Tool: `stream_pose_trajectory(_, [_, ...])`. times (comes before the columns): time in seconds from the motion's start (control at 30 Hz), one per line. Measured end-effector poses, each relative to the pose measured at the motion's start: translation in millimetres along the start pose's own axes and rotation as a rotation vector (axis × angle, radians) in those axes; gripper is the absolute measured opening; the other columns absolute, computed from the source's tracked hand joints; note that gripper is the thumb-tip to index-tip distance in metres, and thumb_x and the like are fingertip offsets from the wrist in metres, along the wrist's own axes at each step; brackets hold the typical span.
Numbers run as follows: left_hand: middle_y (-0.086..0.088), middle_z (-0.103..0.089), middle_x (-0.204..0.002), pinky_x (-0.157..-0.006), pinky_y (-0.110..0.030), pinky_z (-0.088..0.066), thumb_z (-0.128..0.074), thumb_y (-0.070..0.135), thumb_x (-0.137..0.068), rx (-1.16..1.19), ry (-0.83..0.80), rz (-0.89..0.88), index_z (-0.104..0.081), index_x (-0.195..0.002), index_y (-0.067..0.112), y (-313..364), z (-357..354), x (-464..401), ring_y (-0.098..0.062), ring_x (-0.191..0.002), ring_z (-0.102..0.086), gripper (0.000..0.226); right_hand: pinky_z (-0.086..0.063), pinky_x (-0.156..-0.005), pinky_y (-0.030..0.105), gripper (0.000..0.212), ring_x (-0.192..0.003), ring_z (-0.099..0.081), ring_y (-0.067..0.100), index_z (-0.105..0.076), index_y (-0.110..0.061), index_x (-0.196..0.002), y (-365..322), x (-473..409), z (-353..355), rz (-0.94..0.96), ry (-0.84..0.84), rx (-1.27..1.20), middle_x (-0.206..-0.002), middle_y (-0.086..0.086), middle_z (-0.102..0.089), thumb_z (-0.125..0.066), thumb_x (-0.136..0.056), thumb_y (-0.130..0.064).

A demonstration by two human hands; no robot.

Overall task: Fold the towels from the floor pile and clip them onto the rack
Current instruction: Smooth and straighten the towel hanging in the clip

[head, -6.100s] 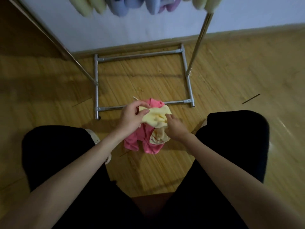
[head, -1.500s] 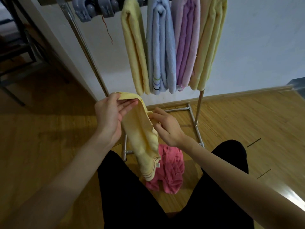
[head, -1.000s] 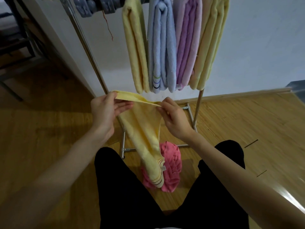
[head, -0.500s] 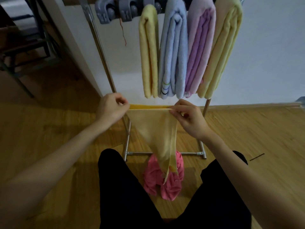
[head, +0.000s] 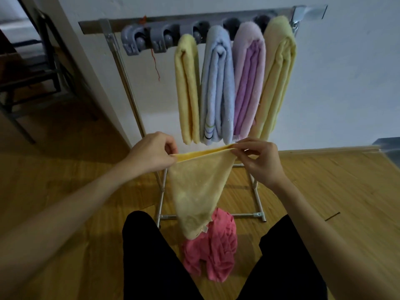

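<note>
Head view: left hand (head: pixel 154 153) pinches one top corner of a yellow towel (head: pixel 198 191), fingers curled round the edge; right hand (head: pixel 258 162) pinches the other corner between thumb and fingertips, remaining fingers loosely bent; the top hem is drawn taut and near level between the two hands, showing as a deeper yellow band; below it the cloth narrows to a hanging point, pale and slightly mottled, with a small white tag near the lower tip; the towel hangs in the air in front of the rack (head: pixel 203 20), below the clipped items and above the floor. On the floor (head: pixel 324 191), between the person's dark-clad legs, lies a crumpled pink towel (head: pixel 213 250), just behind the yellow tip as seen from here. Rack bar carries four folded towels hanging side by side: yellow (head: pixel 187 89), blue (head: pixel 217 87) with stripes near its lower end, lilac (head: pixel 249 81), and a second, larger yellow one (head: pixel 277 76); two grey clips (head: pixel 147 41) at the left end hold nothing; a red thread (head: pixel 156 66) dangles beneath them. Rack base frame rests on the wood floor against a white wall (head: pixel 346 72).
</note>
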State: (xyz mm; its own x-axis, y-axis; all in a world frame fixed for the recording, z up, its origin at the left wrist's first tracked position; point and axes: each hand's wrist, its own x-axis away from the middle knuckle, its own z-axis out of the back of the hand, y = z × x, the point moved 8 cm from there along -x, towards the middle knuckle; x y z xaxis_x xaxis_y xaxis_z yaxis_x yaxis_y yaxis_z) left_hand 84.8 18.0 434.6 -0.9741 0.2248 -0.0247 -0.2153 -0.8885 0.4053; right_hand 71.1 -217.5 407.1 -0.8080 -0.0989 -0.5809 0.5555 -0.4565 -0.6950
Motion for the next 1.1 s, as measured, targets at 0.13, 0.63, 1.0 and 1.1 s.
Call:
stream_pose_trajectory(0.13, [0.005,-0.062,-0.072,-0.067,-0.036,-0.055,-0.064,0.008,-0.079,0.039,0.053,0.011,-0.067,-0.074,0.018,-3,10,1,-0.011,-0.071,-0.06,0.012,-0.056,-0.074,0.025,0.015,-0.075,-0.067,0.008,-0.075,-0.013,-0.091,-2,2,0,-0.012,-0.028,0.015,-0.083,-0.008,-0.07,-0.076,-0.079,-0.005])
stream_pose_trajectory(0.63, [0.002,-0.043,-0.101,-0.075,-0.011,-0.036,-0.045,0.015,-0.079,0.243,-0.446,-0.389,-0.052,-0.123,0.039,45,-34,41,-0.006,-0.085,-0.045,0.05,-0.042,-0.067,0.011,0.018,-0.077,-0.058,0.007,-0.066,-0.012,-0.097,-2,3,-12,-0.083,-0.001,-0.026,-0.092,0.003,-0.068,-0.062,-0.086,0.001])
stream_pose_trajectory(1.0, [0.009,-0.044,-0.118,-0.086,-0.017,-0.044,-0.06,0.02,-0.086,-0.012,-0.734,-0.444,-0.038,-0.144,0.03,47,-44,61,0.002,-0.099,-0.046,0.063,-0.048,-0.065,0.021,0.014,-0.077,-0.058,0.012,-0.067,-0.013,-0.093,-25,0,-32,-0.032,-0.116,-0.079,-0.088,-0.003,-0.065,-0.063,-0.086,-0.002])
stream_pose_trajectory(1.1, [0.01,-0.046,-0.124,-0.093,-0.018,-0.043,-0.055,0.005,-0.088,-0.142,-0.733,-0.565,-0.039,-0.144,0.029,48,-45,65,0.002,-0.11,-0.045,0.063,-0.05,-0.066,0.025,0.015,-0.076,-0.057,0.008,-0.067,-0.011,-0.093,-30,1,-39,-0.009,-0.155,-0.062,-0.086,-0.008,-0.064,-0.063,-0.085,0.001])
